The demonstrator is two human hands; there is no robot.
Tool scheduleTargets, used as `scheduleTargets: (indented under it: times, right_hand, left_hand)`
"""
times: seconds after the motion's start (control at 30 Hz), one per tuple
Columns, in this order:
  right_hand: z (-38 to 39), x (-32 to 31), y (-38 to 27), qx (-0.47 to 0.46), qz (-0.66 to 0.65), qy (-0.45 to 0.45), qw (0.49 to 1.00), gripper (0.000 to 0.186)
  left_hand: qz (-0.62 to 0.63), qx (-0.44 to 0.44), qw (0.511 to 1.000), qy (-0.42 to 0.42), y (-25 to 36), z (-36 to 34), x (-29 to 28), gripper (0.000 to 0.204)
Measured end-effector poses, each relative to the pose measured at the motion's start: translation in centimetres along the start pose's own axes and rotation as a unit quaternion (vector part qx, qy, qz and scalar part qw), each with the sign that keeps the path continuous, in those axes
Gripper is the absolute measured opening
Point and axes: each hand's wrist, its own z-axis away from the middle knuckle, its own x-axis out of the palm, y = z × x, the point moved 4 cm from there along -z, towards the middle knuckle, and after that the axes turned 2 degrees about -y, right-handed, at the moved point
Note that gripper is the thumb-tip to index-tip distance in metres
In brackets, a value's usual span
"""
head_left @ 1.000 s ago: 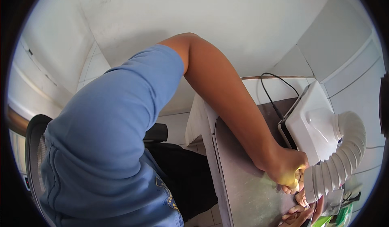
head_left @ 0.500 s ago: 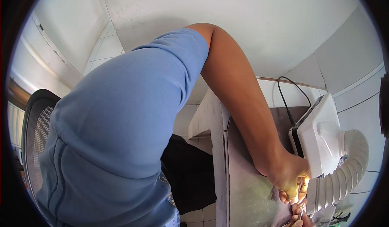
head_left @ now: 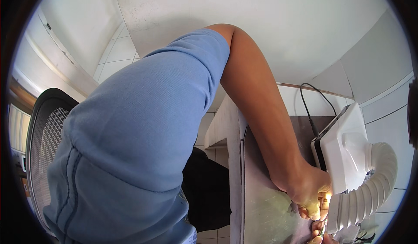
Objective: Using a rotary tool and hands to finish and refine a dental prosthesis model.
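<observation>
A bright yellow glow lights the curled fingers of my left hand (head_left: 311, 194), low at the right over the grey work mat (head_left: 265, 205); what they grip is hidden. Just below, at the frame's edge, my right hand (head_left: 321, 237) is partly visible, closed around a thin metal tool (head_left: 321, 227), its tip close to the left hand's fingers. Right beside both hands is the mouth of a white ribbed hose (head_left: 361, 200), which runs to a white machine (head_left: 344, 157) with a black band.
A black cable (head_left: 305, 107) loops behind the machine. My blue-sleeved left arm (head_left: 135, 113) spans the view. A black mesh chair back (head_left: 50, 135) stands at the left, and white walls (head_left: 252, 4) with tiles enclose the tiled counter.
The view has shifted, so the counter and machine sit lower and farther right, and the right hand shows less. My left fingers stay curled at the hose mouth.
</observation>
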Motion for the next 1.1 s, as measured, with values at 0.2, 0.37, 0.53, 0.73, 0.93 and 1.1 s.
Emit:
scheduleTargets:
  times: [0.2, 0.37, 0.53, 0.73, 0.93, 1.1]
  right_hand:
    - [-0.2, 0.1, 0.1, -0.007, 0.0, -0.006, 1.0, 0.023]
    - [-0.8, 0.1, -0.1, -0.018, 0.006, -0.011, 1.0, 0.023]
    - [-1.0, 0.2, -0.1, -0.023, 0.013, -0.019, 0.999, 0.023]
    - [-1.1, 0.1, -0.3, -0.031, 0.019, -0.022, 0.999, 0.023]
    - [-1.9, -0.2, -0.5, -0.043, 0.028, -0.025, 0.998, 0.023]
    - [-2.3, -0.3, -0.3, -0.048, 0.034, -0.027, 0.998, 0.023]
  left_hand:
    - [-0.014, 0.007, 1.0, 0.003, 0.0, 0.4, -1.0, 0.013]
    - [-0.027, 0.021, 0.999, 0.007, 0.6, 1.4, -1.3, 0.013]
    - [-0.033, 0.031, 0.999, 0.01, 0.4, 1.3, -0.9, 0.013]
    - [-0.047, 0.043, 0.998, 0.01, 0.3, 1.5, -0.6, 0.013]
    - [-0.062, 0.06, 0.996, 0.009, 0.7, 1.7, -0.9, 0.013]
    - [-0.071, 0.07, 0.995, 0.008, 0.4, 1.6, -0.7, 0.013]
